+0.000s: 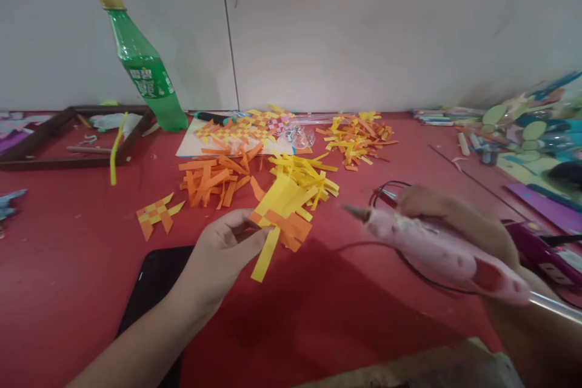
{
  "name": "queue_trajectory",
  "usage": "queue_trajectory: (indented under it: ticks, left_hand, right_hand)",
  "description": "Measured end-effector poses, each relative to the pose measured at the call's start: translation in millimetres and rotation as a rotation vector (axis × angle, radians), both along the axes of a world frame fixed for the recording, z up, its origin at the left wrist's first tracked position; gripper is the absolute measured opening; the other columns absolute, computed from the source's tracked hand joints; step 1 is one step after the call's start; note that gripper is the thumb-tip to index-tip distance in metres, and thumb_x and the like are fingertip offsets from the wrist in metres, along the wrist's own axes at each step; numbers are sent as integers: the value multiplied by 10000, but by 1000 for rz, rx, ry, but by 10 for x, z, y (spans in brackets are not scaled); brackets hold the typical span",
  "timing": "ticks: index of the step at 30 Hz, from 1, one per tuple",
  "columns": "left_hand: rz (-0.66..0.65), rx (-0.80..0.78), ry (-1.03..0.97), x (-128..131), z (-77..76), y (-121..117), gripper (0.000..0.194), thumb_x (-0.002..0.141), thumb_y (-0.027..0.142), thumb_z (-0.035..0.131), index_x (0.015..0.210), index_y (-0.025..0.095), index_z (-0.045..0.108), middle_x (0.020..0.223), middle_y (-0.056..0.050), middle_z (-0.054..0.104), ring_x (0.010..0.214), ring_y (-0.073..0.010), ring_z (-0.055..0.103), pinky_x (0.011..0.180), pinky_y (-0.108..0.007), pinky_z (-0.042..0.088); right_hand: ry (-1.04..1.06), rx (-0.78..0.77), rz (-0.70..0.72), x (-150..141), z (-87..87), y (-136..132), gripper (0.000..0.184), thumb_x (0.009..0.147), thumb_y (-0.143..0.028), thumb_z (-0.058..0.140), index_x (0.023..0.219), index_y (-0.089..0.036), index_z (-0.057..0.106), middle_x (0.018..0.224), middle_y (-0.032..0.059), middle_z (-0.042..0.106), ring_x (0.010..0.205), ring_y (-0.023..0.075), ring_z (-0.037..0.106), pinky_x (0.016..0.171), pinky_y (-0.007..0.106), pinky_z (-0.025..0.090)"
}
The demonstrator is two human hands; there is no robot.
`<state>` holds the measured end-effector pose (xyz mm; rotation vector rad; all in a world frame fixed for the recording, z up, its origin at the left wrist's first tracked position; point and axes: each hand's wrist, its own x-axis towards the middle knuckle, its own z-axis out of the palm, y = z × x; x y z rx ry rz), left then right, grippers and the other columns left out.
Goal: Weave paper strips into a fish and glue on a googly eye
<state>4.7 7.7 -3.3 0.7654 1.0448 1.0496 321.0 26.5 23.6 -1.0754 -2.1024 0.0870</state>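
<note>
My left hand (222, 248) pinches a woven piece of yellow and orange paper strips (280, 218) and holds it just above the red table (68, 254). My right hand (459, 218) grips a pink glue gun (436, 248), blurred by motion, with its nozzle pointing left toward the woven piece. The nozzle tip stands a short way right of the paper, not touching it. A glue stick pokes out of the gun's back end.
Loose orange strips (213, 179) and yellow strips (304, 173) lie behind the hands. A finished woven piece (157, 213) lies left. A green bottle (145, 70), a wooden frame (50, 133), a black phone (154, 285) and craft clutter (522, 133) surround the work.
</note>
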Motion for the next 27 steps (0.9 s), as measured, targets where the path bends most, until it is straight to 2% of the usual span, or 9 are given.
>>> queue_trajectory:
  ticks: [1,3,8,12,20,24,27]
  left_hand:
    - [7,1,-14,2,0,3,182,702,271,841,837,192,747,752,-1,759,683,-122,689,713,-227,554]
    - [17,20,-35,6,-4,4,198,699,260,845,856,195,744,781,-4,766,694,-126,698,736,-241,563]
    - [31,80,22,19,3,-18,180,733,270,816,868,190,729,854,-27,778,817,-171,721,775,-261,564]
    - [29,97,84,24,20,-38,185,751,275,800,894,196,714,876,-27,776,806,-159,711,751,-237,550]
    - [20,104,123,12,0,-33,178,773,260,780,922,202,703,836,-11,752,795,-147,693,722,-215,532]
    - [-4,126,176,14,-2,-38,185,787,289,767,940,206,706,785,-8,734,764,-156,681,689,-224,530]
    - [-16,145,188,21,7,-50,196,788,302,762,951,209,705,844,-21,753,792,-174,688,709,-248,547]
  right_hand:
    - [-51,-20,135,-134,24,1,113,954,-278,535,949,-266,647,790,76,680,744,183,681,651,308,523]
    - [-80,-6,217,-370,20,19,127,945,-184,530,984,-257,627,796,59,666,727,160,660,641,282,504]
    - [-10,-4,197,-662,-241,24,115,848,-184,607,956,-225,597,763,31,653,640,148,626,553,251,475]
    - [13,-20,197,-670,-400,-14,113,856,-214,571,962,-226,605,759,30,656,623,157,617,557,268,465]
    - [-27,53,198,-623,-497,45,72,893,-252,543,947,-237,588,708,14,610,588,149,556,567,281,421]
    - [-48,41,202,-605,-520,65,76,913,-279,530,949,-237,583,718,20,614,608,157,557,572,286,413]
    - [-65,68,198,-593,-511,76,91,931,-286,511,934,-228,581,699,15,602,592,147,542,564,284,399]
